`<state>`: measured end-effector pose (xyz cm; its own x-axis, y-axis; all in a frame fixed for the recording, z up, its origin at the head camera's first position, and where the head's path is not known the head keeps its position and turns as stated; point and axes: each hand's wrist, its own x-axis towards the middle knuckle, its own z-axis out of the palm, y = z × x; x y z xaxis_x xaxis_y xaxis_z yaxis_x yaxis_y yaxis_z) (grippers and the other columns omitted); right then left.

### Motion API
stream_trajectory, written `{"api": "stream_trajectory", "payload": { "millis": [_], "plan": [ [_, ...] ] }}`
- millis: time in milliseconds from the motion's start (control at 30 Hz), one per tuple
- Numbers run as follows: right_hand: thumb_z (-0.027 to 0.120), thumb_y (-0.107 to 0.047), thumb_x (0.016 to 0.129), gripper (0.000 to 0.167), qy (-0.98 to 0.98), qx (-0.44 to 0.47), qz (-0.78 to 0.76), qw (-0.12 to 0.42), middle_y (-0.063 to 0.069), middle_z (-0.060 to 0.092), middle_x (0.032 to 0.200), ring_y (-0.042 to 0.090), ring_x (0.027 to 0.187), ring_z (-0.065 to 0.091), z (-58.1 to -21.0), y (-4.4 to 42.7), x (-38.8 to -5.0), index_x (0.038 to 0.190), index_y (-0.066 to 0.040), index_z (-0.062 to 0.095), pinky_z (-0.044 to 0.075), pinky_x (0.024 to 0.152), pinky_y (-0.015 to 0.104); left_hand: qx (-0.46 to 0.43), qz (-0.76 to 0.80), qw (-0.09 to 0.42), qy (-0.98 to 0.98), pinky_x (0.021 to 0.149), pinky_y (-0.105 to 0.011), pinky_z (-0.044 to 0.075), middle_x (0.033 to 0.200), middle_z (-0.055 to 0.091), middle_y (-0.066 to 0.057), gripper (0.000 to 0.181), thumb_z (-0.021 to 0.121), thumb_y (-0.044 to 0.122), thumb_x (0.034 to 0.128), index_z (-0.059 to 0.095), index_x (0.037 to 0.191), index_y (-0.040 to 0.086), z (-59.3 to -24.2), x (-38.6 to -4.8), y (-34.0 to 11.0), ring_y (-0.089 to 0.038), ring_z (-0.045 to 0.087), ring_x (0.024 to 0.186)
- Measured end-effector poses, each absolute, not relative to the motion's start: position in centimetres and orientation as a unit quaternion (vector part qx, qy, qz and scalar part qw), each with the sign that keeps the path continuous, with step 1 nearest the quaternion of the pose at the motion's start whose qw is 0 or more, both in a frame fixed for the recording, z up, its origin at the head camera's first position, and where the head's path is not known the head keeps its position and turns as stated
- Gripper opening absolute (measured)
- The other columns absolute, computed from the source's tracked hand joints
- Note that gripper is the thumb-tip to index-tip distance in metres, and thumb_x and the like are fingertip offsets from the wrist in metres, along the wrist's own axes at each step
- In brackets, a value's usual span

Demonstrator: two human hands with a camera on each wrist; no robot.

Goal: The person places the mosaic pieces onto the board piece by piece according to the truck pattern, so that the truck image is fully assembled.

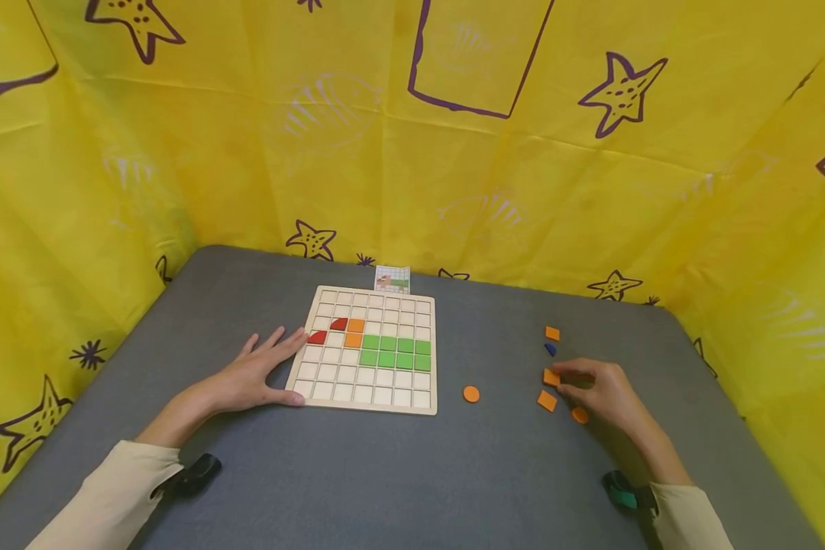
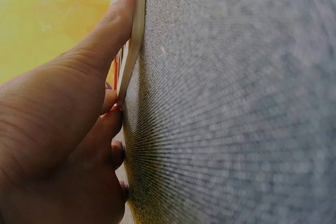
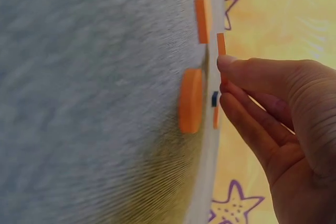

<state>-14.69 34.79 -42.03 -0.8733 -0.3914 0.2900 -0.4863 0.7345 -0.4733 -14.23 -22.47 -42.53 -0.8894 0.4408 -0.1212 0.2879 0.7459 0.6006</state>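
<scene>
A wooden grid board (image 1: 385, 401) lies on the table, holding two red quarter-round tiles (image 1: 339, 324), two orange square tiles (image 1: 354, 340) and a block of several green square tiles (image 1: 387, 351). My left hand (image 1: 254, 374) rests at the board's left edge, fingers spread, thumb on the near left corner. On the right, my right hand (image 1: 605, 393) pinches an orange square tile (image 1: 551, 377) between thumb and fingers. In the right wrist view, that tile (image 3: 221, 44) appears edge-on, raised off the table. Around this hand lie another orange square (image 1: 546, 401) and an orange round tile (image 1: 580, 415).
Farther back are an orange square (image 1: 553, 333) and a small blue piece (image 1: 550, 349). An orange round tile (image 1: 470, 394) lies between board and right hand. A small picture card (image 1: 393, 279) stands behind the board. Yellow cloth (image 1: 385, 153) surrounds the grey table (image 1: 385, 481).
</scene>
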Motion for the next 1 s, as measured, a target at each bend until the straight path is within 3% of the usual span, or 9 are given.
{"api": "stream_trajectory", "payload": {
  "millis": [533, 1000],
  "plan": [
    [0.080, 0.007, 0.074, 0.033, -0.909, 0.273, 0.303, 0.083, 0.011, 0.074, 0.102, 0.028, 0.090, 0.071, -40.8, 31.4, -16.2, 0.106, -0.001, 0.074, 0.059, 0.073, 0.036, 0.194, 0.300, 0.130, 0.925, 0.112, -0.064, -0.008, 0.162, 0.018, -0.016, 0.110, 0.078, 0.057, 0.0735, 0.024, 0.156, 0.008, -42.4, -14.1, -22.4, -0.044, 0.002, 0.148],
    [0.080, 0.006, 0.075, 0.033, -0.897, 0.295, 0.324, 0.058, 0.011, 0.073, 0.102, 0.028, 0.092, 0.071, -40.7, 27.8, -17.3, 0.108, 0.000, 0.074, 0.058, 0.078, 0.037, 0.197, 0.298, 0.127, 0.925, 0.112, -0.064, -0.008, 0.162, 0.018, -0.015, 0.110, 0.077, 0.058, 0.0737, 0.023, 0.156, 0.009, -42.4, -14.1, -22.5, -0.043, 0.002, 0.148]
  ]
}}
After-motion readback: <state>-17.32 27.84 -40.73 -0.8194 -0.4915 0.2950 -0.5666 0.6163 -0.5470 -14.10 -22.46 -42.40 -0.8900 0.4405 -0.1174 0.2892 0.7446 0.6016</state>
